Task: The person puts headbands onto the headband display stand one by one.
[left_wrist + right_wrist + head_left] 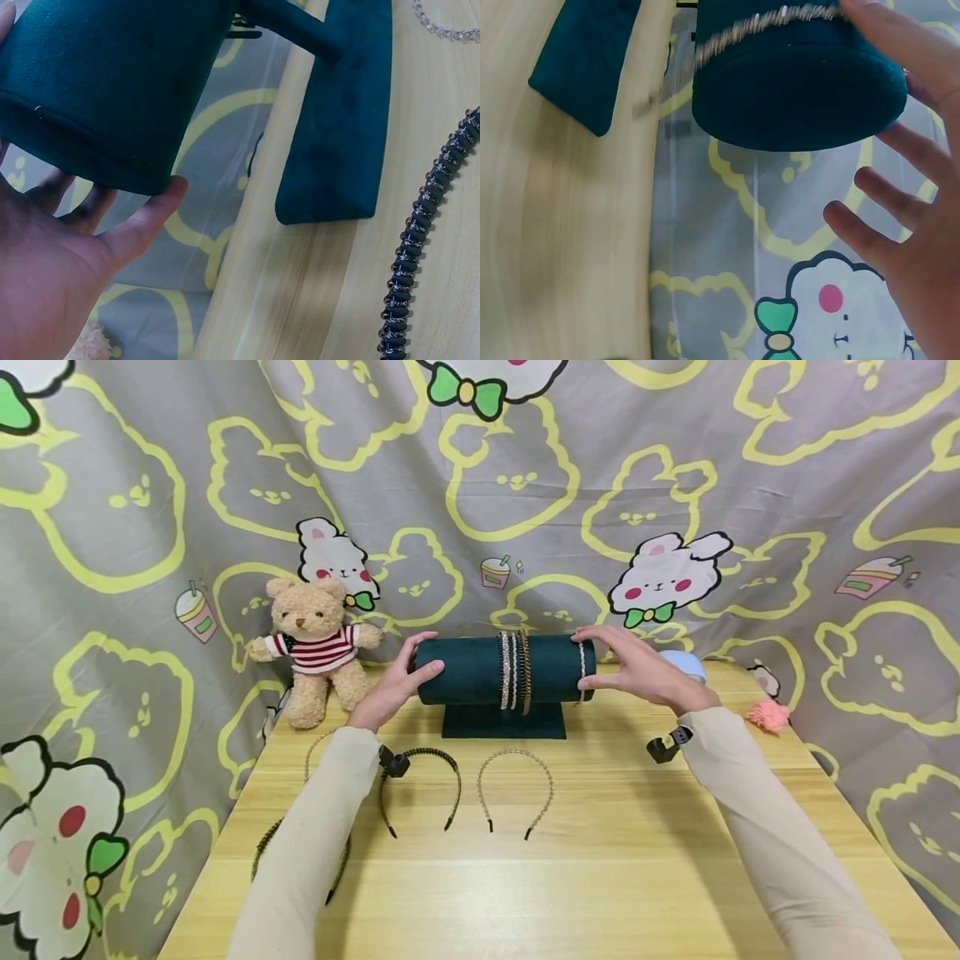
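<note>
A dark teal velvet headband display stand (468,668) stands near the table's back edge, its roll lying sideways on a flat base (337,150). My left hand (397,687) grips the roll's left end, thumb in front, other fingers partly hidden behind it. At the right end, my right hand (637,668) holds a thin sparkly headband (582,664) around the roll between thumb and forefinger; its remaining fingers are spread off the roll in the right wrist view. A silver headband (505,672), a pale beaded one (514,672) and a gold-brown one (527,672) sit side by side mid-roll.
A black beaded headband (431,752) and a clear beaded headband (517,752) lie on the wooden table (585,877). More headbands are partly hidden under my left forearm. A teddy bear (318,652) sits back left; a pink fuzzy thing (768,716) lies right.
</note>
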### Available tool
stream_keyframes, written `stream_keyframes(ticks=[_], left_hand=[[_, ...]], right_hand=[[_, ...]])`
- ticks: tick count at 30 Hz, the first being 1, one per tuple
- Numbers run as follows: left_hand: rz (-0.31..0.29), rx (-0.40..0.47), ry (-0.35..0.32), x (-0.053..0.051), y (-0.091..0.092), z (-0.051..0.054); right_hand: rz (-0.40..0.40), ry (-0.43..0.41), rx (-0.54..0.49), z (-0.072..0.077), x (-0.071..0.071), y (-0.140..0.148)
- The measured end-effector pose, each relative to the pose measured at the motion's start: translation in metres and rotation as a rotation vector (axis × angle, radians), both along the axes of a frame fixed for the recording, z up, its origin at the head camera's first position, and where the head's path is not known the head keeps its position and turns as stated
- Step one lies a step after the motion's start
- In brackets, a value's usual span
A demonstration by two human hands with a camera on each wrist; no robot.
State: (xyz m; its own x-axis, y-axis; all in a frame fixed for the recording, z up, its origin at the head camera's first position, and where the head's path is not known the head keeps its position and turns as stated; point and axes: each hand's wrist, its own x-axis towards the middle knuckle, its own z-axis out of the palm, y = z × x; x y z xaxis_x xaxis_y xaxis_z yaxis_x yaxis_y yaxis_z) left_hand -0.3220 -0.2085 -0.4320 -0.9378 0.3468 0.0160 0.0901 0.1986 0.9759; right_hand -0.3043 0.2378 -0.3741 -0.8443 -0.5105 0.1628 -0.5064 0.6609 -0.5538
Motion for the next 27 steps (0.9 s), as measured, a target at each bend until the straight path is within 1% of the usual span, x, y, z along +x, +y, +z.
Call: stream_keyframes(ticks=[3, 7, 13, 27], left_hand=[[0.000, -0.001, 0.001, -0.001, 0.001, -0.001], [0.006, -0.002, -0.001, -0.002, 0.001, -0.002], [0.004, -0.005, 0.004, -0.001, 0.001, -0.001], [0.012, -0.007, 0.013, 0.000, 0.001, -0.002]], right_hand=[[-0.012, -0.011, -0.030, -0.003, -0.003, 0.000], [0.005, 0.005, -0.047, -0.004, -0.006, -0.005], [0.028, 0.072, -0.032, -0.005, -0.010, -0.018], [0.058, 0.130, 0.000, -0.007, -0.012, -0.043]])
